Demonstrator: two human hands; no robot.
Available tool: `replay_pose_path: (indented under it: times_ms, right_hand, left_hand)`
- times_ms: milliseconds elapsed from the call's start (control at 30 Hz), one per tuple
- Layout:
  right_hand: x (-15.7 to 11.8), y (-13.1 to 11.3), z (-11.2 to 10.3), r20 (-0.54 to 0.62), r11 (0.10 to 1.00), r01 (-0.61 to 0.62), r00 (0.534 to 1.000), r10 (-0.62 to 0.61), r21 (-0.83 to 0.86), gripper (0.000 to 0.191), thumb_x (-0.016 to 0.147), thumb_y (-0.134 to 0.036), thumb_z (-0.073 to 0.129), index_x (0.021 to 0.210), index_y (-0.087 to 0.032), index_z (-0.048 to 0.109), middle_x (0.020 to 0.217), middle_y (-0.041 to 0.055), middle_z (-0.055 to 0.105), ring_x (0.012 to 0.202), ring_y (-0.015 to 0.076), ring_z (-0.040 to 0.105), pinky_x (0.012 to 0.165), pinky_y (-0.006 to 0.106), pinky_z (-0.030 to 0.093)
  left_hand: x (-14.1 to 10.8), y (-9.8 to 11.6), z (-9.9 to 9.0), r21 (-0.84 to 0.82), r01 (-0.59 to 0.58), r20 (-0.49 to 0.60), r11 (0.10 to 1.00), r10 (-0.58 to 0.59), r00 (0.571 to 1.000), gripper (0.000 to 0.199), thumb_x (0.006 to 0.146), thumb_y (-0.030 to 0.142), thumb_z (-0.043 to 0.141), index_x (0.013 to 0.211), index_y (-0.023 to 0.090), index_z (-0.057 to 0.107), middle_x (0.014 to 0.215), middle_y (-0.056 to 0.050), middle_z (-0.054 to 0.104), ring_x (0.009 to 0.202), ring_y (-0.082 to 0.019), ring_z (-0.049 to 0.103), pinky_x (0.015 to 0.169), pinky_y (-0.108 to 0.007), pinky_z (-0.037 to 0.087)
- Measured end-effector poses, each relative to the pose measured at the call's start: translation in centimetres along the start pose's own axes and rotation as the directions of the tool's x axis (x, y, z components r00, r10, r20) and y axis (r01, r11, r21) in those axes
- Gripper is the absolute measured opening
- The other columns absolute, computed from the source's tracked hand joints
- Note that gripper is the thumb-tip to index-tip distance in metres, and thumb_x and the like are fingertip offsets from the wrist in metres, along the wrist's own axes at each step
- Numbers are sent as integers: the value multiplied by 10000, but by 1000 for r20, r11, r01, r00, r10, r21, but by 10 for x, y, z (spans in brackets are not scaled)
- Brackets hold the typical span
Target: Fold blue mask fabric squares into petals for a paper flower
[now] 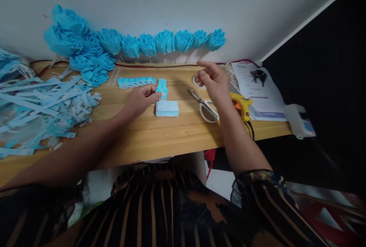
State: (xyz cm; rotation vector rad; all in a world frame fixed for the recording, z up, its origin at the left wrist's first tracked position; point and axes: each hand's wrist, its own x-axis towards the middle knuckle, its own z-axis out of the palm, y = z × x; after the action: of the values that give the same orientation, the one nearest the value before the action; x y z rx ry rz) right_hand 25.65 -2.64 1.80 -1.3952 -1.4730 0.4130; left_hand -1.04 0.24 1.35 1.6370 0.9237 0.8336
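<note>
My left hand [143, 99] has its thumb and fingers closed at the near left edge of a small folded blue foam piece [162, 84], which lies flat on the table. Just below that piece sits a stack of pale blue rectangular sheets [167, 109]. A row of folded blue petals [136, 82] lies to the left, beyond the hand. Raised over the right part of the table, my right hand [214, 81] has its fingers loosely apart, with nothing visible in them. Beneath and beside it are a roll of white tape [197, 82] and white-handled scissors [208, 111].
Blue foam flowers [147, 44] on sticks line the wall, bunched at the left. Pale blue strips [48, 106] pile up on the table's left. A yellow glue gun [244, 106], a printed paper [251, 87], keys [259, 76] and a white device [300, 120] are at the right.
</note>
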Motion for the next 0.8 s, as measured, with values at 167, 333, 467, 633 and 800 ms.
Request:
replay_pose_path:
  times_ms: [167,333,467,633,800]
  right_hand:
    - [-15,9,-28,84,927,-47,993,84,-372,240,874,-273,629,1036,-172,775,897,63,781,789,203,694,740,343,537]
    - [-34,5,-14,126,827,-42,983,135,-561,200,920,-290,627,978,-183,787,933,77,804,850,219,703,763,325,485]
    - [-32,9,-2,123,768,-29,983,139,-640,201,939,-283,609,962,-182,781,950,87,803,849,217,696,744,314,449]
    - [-30,15,4,59,749,-69,988,142,-659,204,937,-261,593,969,-183,779,956,91,806,833,213,692,735,314,433]
    - [-30,19,5,18,785,-145,981,195,-603,195,935,-268,602,975,-174,768,915,77,795,801,199,669,717,305,402]
  left_hand:
    - [1,-4,0,-37,-4,-6,999,4,1000,164,838,187,669,698,194,584,621,34,597,534,-80,479,531,-216,387]
    - [0,-3,3,-62,-6,-19,998,5,1000,148,835,179,673,708,187,597,611,33,598,525,-75,468,516,-208,383]
    - [-2,1,4,-74,4,-19,997,-5,1000,140,833,175,676,715,187,602,623,34,605,535,-77,470,525,-210,384]
    - [-2,-1,5,-70,-28,-1,997,28,1000,188,824,202,694,679,190,574,624,37,592,557,-84,477,550,-224,380]
    - [-2,-5,4,-35,-69,6,997,69,998,245,805,292,701,626,187,572,619,29,578,556,-86,435,527,-237,328]
